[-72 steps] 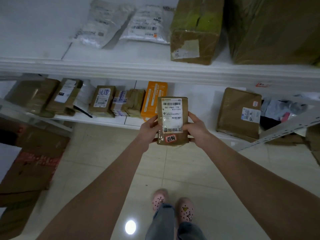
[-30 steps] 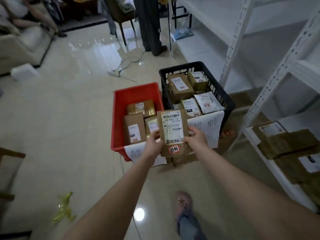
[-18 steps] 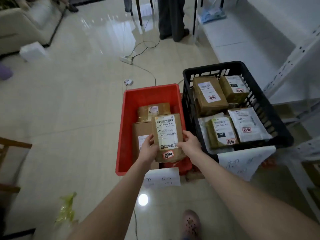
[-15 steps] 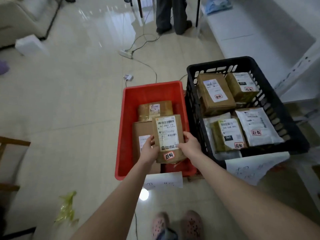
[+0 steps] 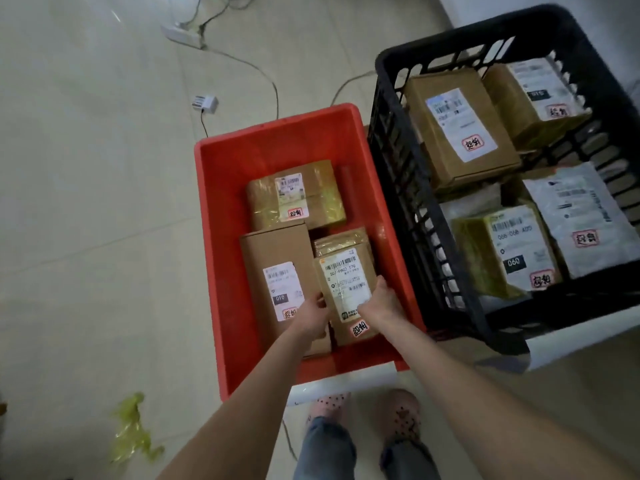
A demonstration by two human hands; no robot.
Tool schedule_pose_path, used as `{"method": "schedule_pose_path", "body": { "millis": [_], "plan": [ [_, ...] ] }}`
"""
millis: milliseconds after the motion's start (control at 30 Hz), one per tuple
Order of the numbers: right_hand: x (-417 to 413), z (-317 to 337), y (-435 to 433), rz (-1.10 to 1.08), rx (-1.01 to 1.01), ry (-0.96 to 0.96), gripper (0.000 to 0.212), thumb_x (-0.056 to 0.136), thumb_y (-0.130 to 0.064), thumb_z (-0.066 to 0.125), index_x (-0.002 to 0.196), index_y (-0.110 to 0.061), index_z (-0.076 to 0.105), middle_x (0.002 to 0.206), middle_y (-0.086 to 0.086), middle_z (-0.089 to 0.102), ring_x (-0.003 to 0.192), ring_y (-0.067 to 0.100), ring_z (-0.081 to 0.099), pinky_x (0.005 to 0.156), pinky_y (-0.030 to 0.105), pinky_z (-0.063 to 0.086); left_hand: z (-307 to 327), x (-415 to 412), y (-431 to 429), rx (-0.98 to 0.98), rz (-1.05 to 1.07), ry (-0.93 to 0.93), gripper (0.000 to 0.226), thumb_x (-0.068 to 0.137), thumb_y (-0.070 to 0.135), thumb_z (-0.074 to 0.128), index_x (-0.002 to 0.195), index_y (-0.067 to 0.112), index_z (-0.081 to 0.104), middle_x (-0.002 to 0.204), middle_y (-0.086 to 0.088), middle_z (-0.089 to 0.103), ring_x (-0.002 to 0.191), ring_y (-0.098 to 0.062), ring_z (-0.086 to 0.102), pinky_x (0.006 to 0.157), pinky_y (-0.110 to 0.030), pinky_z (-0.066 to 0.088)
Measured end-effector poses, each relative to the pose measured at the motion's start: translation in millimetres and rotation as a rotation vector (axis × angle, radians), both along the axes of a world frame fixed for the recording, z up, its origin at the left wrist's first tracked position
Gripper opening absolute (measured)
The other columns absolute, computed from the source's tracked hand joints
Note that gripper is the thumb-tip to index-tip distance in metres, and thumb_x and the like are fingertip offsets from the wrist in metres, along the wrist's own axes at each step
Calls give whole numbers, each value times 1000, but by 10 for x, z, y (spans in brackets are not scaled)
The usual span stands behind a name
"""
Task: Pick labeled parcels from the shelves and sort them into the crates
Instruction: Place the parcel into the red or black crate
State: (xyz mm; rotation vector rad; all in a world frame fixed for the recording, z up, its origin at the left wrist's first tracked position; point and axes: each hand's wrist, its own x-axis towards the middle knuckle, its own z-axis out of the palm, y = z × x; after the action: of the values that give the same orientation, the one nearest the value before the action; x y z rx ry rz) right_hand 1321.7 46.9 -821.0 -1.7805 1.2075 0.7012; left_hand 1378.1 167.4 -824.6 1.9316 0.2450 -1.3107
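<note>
A small brown labeled parcel is low inside the red crate, on top of another taped parcel. My left hand grips its left edge and my right hand grips its right edge. Beside it in the red crate lie a tall brown box and a taped box. The black crate to the right holds several labeled parcels, among them a brown box and a white mailer.
Both crates stand on a pale tiled floor. A power strip and cables lie beyond the red crate. A yellow-green plastic scrap lies at the lower left. My feet in pink shoes stand just before the red crate.
I turned from the shelf to the crates with the parcel in both hands. Since half a second ago the parcel has been lowered into the red crate, and my view has dropped closer.
</note>
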Motion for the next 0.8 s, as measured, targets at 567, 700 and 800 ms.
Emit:
{"method": "schedule_pose_path", "body": {
  "millis": [567,700,800],
  "plan": [
    [230,5,-40,873,-427,56,86,85,2,52,153,-22,7,161,2,-8,144,33,-20,120,45,-3,-11,461,-93,149,-725,-411,62,92,3,43,150,15,26,150,-10,34,131,-28,43,101,-37,40],
    [157,117,5,808,-398,34,87,84,0,54,153,-22,6,161,4,-5,145,32,-17,120,45,0,90,440,-50,161,-824,-460,72,90,11,53,152,16,17,154,-8,27,135,-27,38,101,-38,41],
    [116,321,10,730,-388,-9,79,90,-10,51,153,-23,5,161,5,-4,146,31,-15,121,43,1,305,458,-52,231,-974,-584,80,88,21,59,153,18,12,158,-4,17,139,-25,31,98,-40,46]
  ]
}}
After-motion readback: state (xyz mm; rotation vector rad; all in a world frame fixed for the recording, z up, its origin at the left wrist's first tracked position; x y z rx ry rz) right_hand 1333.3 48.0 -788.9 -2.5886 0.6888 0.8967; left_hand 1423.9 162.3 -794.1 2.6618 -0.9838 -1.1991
